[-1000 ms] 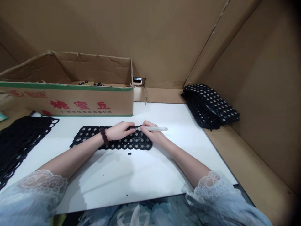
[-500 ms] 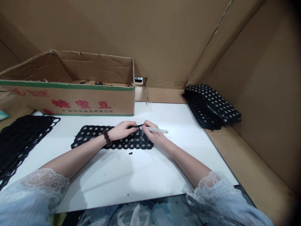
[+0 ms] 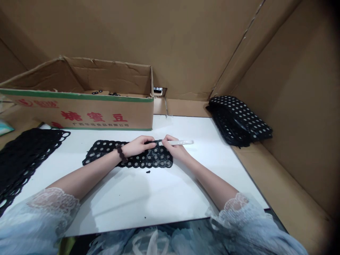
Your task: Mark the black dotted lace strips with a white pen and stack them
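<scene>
A black sheet (image 3: 138, 163) with rows of round light spots lies flat on the white tabletop in front of me. My left hand (image 3: 138, 145) rests across its upper middle, fingers bent around the far edge and thumb pointing right. At the sheet's upper right, my right hand (image 3: 174, 147) is closed around a white pen-like tool (image 3: 181, 142). The tool's rear end sticks out to the right, while its tip sits close to the left thumb, too small to make out. Just below the sheet is a small black scrap (image 3: 148, 172).
A cardboard box (image 3: 111, 113) holding small black rings stands behind the sheet to the left. Stacked black sheets with holes (image 3: 23, 156) lie at the left. More spotted black sheets (image 3: 239, 118) are piled at the right against a cardboard wall (image 3: 292, 117).
The white tool has swung to a more level angle, its rear end a little higher and further right. My left hand stays at nearly the same place on the sheet.
</scene>
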The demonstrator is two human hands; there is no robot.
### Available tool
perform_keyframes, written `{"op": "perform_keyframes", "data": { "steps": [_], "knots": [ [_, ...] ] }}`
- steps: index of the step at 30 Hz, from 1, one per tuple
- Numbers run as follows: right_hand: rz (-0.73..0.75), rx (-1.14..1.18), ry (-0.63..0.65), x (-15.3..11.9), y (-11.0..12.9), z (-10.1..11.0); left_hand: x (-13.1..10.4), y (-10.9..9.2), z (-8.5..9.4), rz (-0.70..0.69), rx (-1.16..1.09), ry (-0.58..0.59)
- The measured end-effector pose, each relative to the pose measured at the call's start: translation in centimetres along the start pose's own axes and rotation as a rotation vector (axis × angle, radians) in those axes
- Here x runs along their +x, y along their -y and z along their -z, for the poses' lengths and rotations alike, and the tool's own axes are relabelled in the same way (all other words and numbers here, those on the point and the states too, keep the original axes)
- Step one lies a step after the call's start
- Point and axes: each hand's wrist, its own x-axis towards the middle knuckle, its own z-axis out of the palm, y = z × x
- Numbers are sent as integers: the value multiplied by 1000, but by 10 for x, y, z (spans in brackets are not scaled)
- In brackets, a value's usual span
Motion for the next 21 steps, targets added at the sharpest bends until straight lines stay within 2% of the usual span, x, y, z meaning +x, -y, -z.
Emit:
{"op": "perform_keyframes", "data": {
  "steps": [4,8,11,14,18,21],
  "knots": [
    [67,-63,22,-1,0,-2,0,2,-3,-4,1,-29],
    [171,-279,-13,2,-2,-14,-1,3,-11,0,102,-136],
    [156,-485,-67,7,-2,-25,-3,1,-17,9,217,-224],
    [125,-599,-108,13,-3,-32,-5,-2,-20,-17,276,-251],
    [124,-634,-151,16,-3,-30,-5,-3,-20,-47,301,-244],
    [151,-530,-132,12,-2,-20,-3,0,-19,-14,308,-247]
  ]
}}
